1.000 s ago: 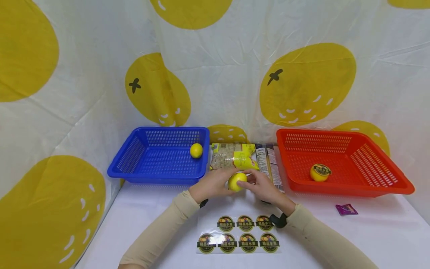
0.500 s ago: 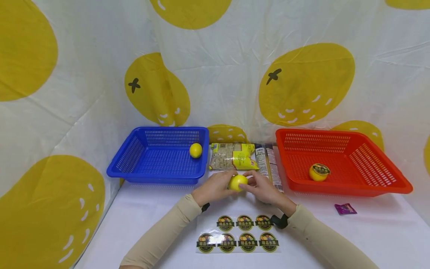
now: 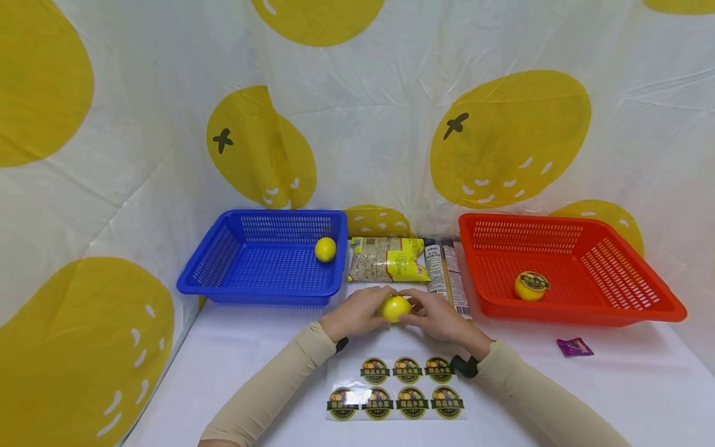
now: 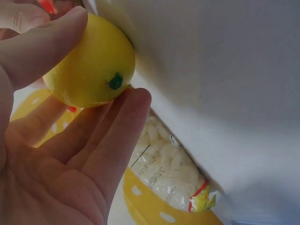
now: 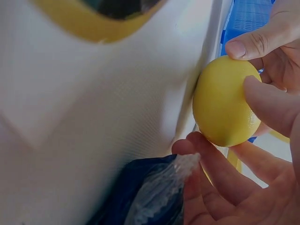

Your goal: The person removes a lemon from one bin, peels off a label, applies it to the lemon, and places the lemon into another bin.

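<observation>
Lemon (image 5: 224, 101): yellow, pinched by fingers (image 5: 269, 105) of the right hand (image 5: 248, 187) from below, thumb (image 5: 255, 43) of the other hand on top. White cloth (image 5: 103, 117) touching it. Clear bag (image 5: 154, 197) below. Blue basket (image 5: 248, 16) behind.

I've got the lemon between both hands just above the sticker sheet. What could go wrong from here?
1. The lemon is round and smooth, pinched only by fingertips of the left hand and right hand; it could slip and roll off the table.
2. Lowering the wrists might smudge or crease the sticker sheet directly below.
</observation>
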{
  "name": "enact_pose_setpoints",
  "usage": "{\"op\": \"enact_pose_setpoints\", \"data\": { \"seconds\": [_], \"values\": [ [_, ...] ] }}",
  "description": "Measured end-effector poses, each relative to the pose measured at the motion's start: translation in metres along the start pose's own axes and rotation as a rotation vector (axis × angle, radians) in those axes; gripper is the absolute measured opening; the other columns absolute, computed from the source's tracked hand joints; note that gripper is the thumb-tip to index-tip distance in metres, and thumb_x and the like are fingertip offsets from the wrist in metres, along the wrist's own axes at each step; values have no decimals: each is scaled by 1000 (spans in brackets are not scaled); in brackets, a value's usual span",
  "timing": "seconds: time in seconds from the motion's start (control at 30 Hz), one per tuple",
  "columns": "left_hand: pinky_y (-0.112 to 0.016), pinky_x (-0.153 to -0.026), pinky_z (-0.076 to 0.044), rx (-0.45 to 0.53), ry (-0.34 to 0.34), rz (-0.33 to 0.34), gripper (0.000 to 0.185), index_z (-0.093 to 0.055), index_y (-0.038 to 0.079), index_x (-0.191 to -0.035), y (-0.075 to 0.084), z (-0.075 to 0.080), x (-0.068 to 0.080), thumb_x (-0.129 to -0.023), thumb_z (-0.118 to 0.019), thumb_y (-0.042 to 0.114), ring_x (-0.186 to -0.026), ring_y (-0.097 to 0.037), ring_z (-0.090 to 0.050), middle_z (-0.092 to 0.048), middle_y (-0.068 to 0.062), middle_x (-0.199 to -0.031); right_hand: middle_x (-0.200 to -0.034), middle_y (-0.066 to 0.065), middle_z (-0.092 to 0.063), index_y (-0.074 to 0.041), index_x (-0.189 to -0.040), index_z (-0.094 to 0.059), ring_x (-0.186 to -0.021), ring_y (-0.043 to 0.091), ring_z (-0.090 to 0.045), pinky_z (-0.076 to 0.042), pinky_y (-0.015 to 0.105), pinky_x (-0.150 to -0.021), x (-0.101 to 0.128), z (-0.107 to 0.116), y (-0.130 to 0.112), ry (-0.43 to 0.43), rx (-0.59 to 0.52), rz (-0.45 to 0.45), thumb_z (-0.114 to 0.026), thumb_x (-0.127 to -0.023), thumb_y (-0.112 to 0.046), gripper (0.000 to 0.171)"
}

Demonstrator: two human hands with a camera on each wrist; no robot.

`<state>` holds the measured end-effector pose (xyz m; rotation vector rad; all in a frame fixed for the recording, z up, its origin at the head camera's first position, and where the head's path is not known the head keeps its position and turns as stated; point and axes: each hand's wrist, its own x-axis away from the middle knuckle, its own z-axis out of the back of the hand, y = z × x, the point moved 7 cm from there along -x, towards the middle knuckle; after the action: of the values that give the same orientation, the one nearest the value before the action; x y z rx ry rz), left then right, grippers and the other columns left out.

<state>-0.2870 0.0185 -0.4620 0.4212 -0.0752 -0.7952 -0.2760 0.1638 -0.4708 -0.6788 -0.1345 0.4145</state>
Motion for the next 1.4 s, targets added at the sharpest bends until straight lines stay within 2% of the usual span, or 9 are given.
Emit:
{"op": "enact_pose_setpoints", "data": {
  "seconds": [0.27,0.77,1.1,1.3,1.4],
  "values": [
    [-29,-88,-55,26,25,19,53,-56,10,-130,-2,1,0,-86,-84,22,-98,-14,-66,-71,-6,-118,-118,9,-75,-11,-136,-63,-99,23,-72,-56,45,-88,-1,1,-1,19,32,-23,-78,-91,-31,52],
    [-32,-101,-54,5,15,53,57,-55,11,-137,-5,-4,1,-89,-82,24,-115,-17,-66,-67,-5,-133,-118,8,-75,-11,-135,-64,-99,20,-71,-57,46,-90,0,0,0,26,51,-40,-79,-90,-32,53],
    [-36,-108,-52,-3,17,78,67,-47,10,-148,-5,0,9,-91,-79,28,-127,-22,-63,-60,-9,-145,-120,10,-75,-10,-139,-61,-101,23,-72,-59,45,-92,1,1,-1,32,74,-50,-80,-89,-32,58],
    [-36,-114,-47,-28,35,71,68,-46,9,-149,-3,0,20,-93,-77,29,-134,-23,-58,-57,-9,-149,-123,13,-74,-5,-140,-60,-102,25,-72,-59,46,-90,3,2,-3,43,87,-4,-80,-90,-32,61],
    [-38,-118,-44,-25,54,75,69,-45,9,-150,-1,3,27,-93,-77,29,-138,-24,-55,-54,-10,-152,-128,13,-72,-5,-142,-59,-106,27,-71,-58,48,-93,6,2,-3,45,81,-15,-79,-90,-32,62]
  ]
}}
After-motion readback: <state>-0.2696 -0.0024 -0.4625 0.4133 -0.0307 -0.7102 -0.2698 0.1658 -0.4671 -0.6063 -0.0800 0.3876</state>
